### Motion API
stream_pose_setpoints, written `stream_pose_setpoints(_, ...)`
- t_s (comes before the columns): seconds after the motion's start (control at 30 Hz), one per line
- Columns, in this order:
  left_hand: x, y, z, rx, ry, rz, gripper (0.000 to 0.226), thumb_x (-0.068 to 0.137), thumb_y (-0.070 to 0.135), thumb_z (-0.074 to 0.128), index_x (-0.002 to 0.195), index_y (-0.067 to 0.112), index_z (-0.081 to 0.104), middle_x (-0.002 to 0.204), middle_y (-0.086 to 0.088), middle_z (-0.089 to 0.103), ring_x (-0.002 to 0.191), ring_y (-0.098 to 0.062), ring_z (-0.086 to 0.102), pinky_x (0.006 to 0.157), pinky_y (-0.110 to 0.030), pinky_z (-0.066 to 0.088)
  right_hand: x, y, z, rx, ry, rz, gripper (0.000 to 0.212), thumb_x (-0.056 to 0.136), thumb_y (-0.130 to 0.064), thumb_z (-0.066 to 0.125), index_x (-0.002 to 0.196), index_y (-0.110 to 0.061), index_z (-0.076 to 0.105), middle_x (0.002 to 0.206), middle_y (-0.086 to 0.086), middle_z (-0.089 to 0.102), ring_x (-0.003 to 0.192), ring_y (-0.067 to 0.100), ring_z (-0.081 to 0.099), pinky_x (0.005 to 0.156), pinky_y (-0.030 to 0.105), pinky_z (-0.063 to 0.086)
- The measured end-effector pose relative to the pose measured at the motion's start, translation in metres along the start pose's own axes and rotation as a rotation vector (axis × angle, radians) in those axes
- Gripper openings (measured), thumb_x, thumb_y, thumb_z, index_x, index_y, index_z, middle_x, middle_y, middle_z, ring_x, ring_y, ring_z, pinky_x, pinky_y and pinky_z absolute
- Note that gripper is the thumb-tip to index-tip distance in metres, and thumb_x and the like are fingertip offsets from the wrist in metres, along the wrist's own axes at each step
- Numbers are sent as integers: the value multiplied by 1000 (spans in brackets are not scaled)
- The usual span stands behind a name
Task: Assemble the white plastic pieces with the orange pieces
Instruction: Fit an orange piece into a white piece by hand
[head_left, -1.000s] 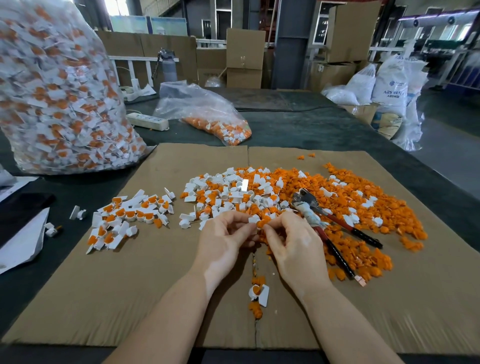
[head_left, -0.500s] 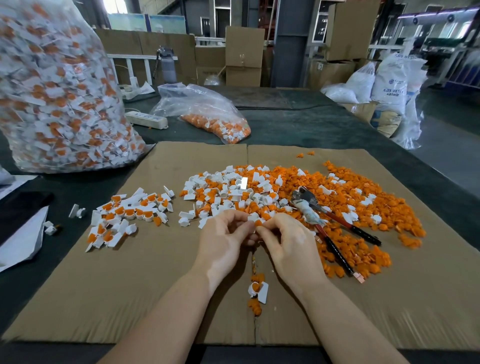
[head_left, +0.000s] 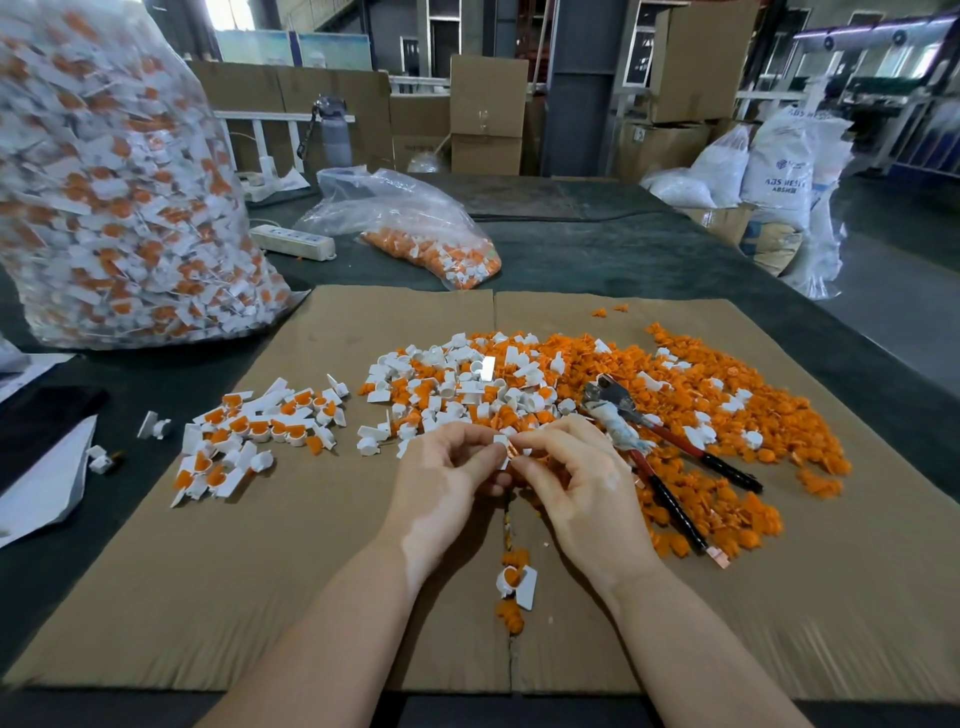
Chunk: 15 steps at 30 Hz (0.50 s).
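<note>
Over the middle of the cardboard sheet (head_left: 270, 582), my left hand (head_left: 441, 483) pinches a small white plastic piece (head_left: 500, 442). My right hand (head_left: 576, 488) pinches an orange piece (head_left: 512, 452) and holds it against the white one. Just beyond my fingers lies a heap of loose white pieces (head_left: 457, 389), and to its right a wide heap of orange pieces (head_left: 727, 415). A group of joined white-and-orange pieces (head_left: 249, 431) lies to the left. One joined piece (head_left: 514, 584) rests near my wrists.
Red-handled pliers (head_left: 670, 457) lie on the orange heap beside my right hand. A large clear bag of joined pieces (head_left: 114, 197) stands at the far left, a smaller bag (head_left: 415, 234) behind the cardboard. A power strip (head_left: 293, 241), boxes and sacks stand farther back.
Both hands stay together at the same spot. The fingers have shifted slightly, and the white piece with the orange piece now shows between the fingertips.
</note>
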<state>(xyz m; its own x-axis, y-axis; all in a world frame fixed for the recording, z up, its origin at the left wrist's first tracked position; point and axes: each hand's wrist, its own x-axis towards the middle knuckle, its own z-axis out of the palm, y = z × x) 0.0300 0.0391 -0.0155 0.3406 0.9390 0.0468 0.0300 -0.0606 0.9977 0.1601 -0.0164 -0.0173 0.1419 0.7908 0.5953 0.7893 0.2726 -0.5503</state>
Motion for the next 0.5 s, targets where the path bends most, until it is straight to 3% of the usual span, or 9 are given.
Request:
stream_pose_setpoints(0.13,1,0,1,3,7,3,8,88,10,62,95,10,67,73,-4,71,63,-9,66,59,-16,52,0,0,0,0,5,-9,23,85,-12,65,108,-12,68,92,-3,59,90,9,54,80,19,46)
stream_pose_setpoints(0.33,0,2,0,2,-16,31,7,86,10,64,93,9,67,74,-5,71,65,-9,67,60,-15,52,0,1,1,-16,27,-20,10,84,-13,66,94,-11,69,88,-5,58,86,8,53,77,15,45)
stream_pose_setpoints(0.5,-2,1,-1,-8,-33,54,9,86,9,64,94,7,67,75,-10,70,64,-9,65,59,-14,51,0,0,0,40,-13,-30,27,86,-10,63,112,-15,67,92,-6,56,88,7,53,78,18,47)
